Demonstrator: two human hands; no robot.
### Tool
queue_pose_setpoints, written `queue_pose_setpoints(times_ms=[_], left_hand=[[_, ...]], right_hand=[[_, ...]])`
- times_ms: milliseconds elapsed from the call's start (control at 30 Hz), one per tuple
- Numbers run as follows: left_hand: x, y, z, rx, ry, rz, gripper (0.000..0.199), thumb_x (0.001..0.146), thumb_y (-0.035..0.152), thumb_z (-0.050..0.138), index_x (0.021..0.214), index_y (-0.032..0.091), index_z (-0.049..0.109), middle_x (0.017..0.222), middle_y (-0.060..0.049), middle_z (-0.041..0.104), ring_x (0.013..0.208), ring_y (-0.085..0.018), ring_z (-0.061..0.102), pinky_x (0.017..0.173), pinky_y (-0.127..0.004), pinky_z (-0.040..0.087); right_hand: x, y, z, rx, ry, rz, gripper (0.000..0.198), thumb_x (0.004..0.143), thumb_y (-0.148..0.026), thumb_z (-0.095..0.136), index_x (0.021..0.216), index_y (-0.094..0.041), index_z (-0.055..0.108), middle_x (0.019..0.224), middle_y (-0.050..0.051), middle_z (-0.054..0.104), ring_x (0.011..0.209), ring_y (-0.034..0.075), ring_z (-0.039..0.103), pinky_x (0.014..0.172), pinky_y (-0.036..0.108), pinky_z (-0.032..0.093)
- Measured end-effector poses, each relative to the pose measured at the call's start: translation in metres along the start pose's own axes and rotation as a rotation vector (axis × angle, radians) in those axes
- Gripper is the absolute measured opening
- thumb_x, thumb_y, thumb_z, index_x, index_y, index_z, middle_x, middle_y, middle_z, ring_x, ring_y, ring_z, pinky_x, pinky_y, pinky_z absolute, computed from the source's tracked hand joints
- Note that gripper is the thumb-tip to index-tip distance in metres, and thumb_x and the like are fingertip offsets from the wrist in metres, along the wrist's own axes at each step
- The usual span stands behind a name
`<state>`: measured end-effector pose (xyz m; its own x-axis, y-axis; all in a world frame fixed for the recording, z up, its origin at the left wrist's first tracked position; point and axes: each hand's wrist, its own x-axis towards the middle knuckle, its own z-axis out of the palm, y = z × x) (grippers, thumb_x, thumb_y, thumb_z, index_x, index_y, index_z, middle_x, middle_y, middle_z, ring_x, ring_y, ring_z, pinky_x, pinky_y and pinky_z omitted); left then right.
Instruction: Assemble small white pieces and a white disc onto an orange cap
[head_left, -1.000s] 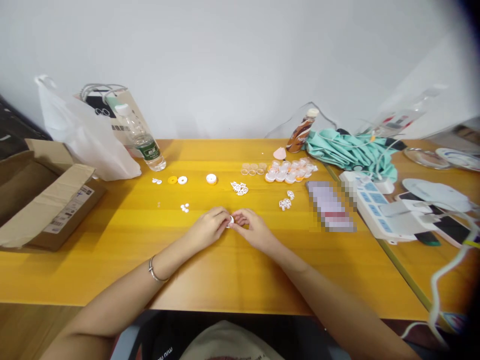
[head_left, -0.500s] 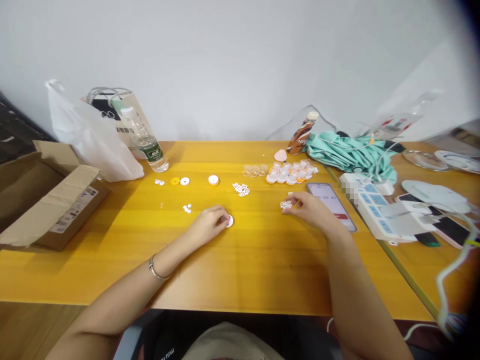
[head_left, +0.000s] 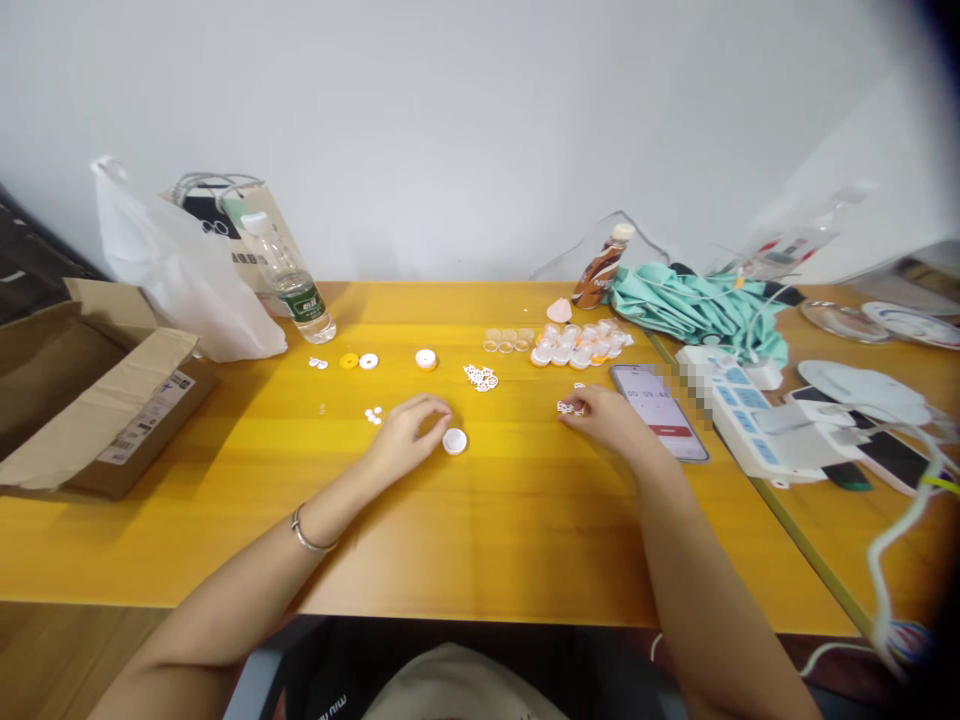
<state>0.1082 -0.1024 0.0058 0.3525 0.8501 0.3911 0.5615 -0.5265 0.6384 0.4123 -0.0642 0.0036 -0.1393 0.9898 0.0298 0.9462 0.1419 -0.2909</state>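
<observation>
My left hand (head_left: 405,436) rests on the yellow table (head_left: 480,530) with its fingers loosely curled. A small round white cap (head_left: 454,441) lies just right of the fingertips, apart from them. My right hand (head_left: 609,419) sits farther right, its fingertips pinching at a little heap of small white pieces (head_left: 568,407). Another heap of white pieces (head_left: 480,377) lies behind, between the hands. A few tiny white discs (head_left: 373,414) lie left of my left hand.
A phone (head_left: 658,410) lies right of my right hand, with a white power strip (head_left: 750,425) beyond. Small clear cups (head_left: 581,345), a yellow ring (head_left: 349,360), a water bottle (head_left: 289,278), a white bag (head_left: 176,275), a cardboard box (head_left: 82,385) and teal cloth (head_left: 694,305) crowd the back.
My right hand left the white cap and moved right to the heap of white pieces. My left hand let go of the cap, which now lies on the table.
</observation>
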Motion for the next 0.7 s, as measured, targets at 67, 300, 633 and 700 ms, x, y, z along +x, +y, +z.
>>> queue_pose_setpoints(times_ms=[67, 300, 633, 700], left_hand=[[0.002, -0.003, -0.001, 0.003, 0.033, 0.003, 0.013, 0.084, 0.022, 0.049, 0.087, 0.018, 0.061, 0.093, -0.005, 0.065, 0.087, -0.016, 0.060, 0.083, -0.030, 0.046], [0.001, -0.008, 0.000, 0.010, 0.055, 0.017, 0.015, 0.084, 0.022, 0.049, 0.091, 0.018, 0.062, 0.093, -0.005, 0.065, 0.086, -0.016, 0.061, 0.081, -0.029, 0.046], [0.061, -0.026, 0.018, 0.228, -0.064, 0.192, 0.025, 0.085, 0.012, 0.043, 0.102, 0.015, 0.061, 0.094, -0.009, 0.060, 0.091, -0.019, 0.055, 0.085, -0.034, 0.044], [0.077, -0.028, 0.024, 0.309, -0.128, 0.218, 0.027, 0.085, 0.011, 0.041, 0.103, 0.014, 0.061, 0.093, -0.010, 0.058, 0.090, -0.020, 0.053, 0.084, -0.034, 0.044]], right_hand=[[0.000, -0.002, 0.002, -0.039, 0.037, -0.047, 0.016, 0.074, -0.023, 0.056, 0.084, -0.014, 0.065, 0.084, 0.008, 0.066, 0.075, 0.018, 0.060, 0.066, 0.025, 0.040], [-0.001, -0.010, 0.005, -0.111, 0.068, -0.061, 0.018, 0.077, -0.019, 0.049, 0.083, -0.016, 0.066, 0.085, 0.009, 0.068, 0.077, 0.020, 0.061, 0.065, 0.026, 0.039], [-0.004, -0.006, -0.006, 0.138, 0.009, -0.033, 0.018, 0.072, -0.026, 0.058, 0.085, -0.015, 0.063, 0.084, 0.007, 0.065, 0.077, 0.018, 0.059, 0.068, 0.026, 0.042], [-0.007, 0.000, -0.010, 0.184, -0.103, -0.027, 0.023, 0.069, -0.031, 0.062, 0.086, -0.016, 0.063, 0.083, 0.005, 0.063, 0.075, 0.018, 0.058, 0.066, 0.026, 0.042]])
